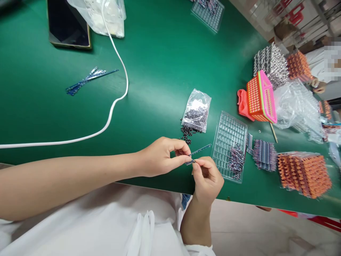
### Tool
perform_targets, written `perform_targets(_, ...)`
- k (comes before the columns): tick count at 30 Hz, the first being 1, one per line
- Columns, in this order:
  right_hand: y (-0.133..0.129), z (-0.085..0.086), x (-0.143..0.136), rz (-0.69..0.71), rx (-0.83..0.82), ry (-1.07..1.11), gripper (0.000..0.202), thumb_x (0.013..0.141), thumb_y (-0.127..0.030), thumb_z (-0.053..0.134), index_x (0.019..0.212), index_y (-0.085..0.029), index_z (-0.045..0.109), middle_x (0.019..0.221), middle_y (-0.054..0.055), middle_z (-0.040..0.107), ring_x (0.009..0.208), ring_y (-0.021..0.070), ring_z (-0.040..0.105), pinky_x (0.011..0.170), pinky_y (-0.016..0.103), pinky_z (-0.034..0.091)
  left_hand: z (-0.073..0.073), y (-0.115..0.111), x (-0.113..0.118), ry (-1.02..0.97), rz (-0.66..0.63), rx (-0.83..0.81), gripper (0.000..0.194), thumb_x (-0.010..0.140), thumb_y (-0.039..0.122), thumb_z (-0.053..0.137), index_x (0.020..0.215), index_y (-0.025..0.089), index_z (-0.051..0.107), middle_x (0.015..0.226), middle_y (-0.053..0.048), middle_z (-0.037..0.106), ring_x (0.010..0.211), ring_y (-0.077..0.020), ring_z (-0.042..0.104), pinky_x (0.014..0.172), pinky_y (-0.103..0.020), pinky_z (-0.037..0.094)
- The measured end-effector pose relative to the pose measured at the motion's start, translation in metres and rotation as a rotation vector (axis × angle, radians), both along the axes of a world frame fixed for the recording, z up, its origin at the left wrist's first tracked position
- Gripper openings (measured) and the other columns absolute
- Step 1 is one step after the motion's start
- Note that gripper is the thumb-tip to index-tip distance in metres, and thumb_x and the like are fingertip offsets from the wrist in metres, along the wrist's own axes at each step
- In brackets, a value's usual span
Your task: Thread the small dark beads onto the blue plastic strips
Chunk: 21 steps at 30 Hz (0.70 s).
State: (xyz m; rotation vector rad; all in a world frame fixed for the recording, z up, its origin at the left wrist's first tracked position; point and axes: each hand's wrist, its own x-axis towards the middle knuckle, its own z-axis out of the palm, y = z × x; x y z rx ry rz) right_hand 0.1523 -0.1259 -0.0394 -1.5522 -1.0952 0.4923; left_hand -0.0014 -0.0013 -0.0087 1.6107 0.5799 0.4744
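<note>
Fingertip work fills the near edge of the green table (160, 71), where the left hand (160, 157) and the right hand (206, 179) meet over a thin strip (200, 149) that juts out toward a clear plastic tray (226, 131). The left hand pinches the strip's near end between thumb and forefinger, narrowly closed on it. The right hand is curled tight, thumb against forefinger, on something very small at that same end; what the piece is cannot be told, though it may be one of the dark beads (187, 131) spilled from the small clear bag (196, 110) just beyond the hands. Doing this well seems to call for a steady strip, held low over the table, with the right fingertips bringing the small piece squarely to the end rather than at a slant, and pressure kept light so the strip does not bend. Bundles of finished-looking strips (236, 160) lie in the tray's near corner, with more striped strips (263, 154) beside it and a stack of orange-filled trays (303, 174) further right. A pink and orange basket (261, 96) stands behind, a white cable (117, 53) loops across the table, and a dark phone (68, 23) lies at the far left.
</note>
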Motion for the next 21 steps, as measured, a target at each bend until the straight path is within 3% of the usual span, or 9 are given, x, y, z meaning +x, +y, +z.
perform_targets(21,-0.0016,-0.0007,0.0034,0.046,-0.034,0.130,0.004,0.086,-0.018,0.068,0.087,-0.022,0.070,0.072,-0.001,0.058,0.064,0.0123,0.055,0.055,0.025,0.040,-0.0013,-0.0024,-0.0007,-0.029,0.031,0.079,0.009,0.089,0.020,0.064,0.083,0.015,0.069,0.076,0.000,0.068,0.071,-0.0100,0.061,0.068,-0.020,0.047)
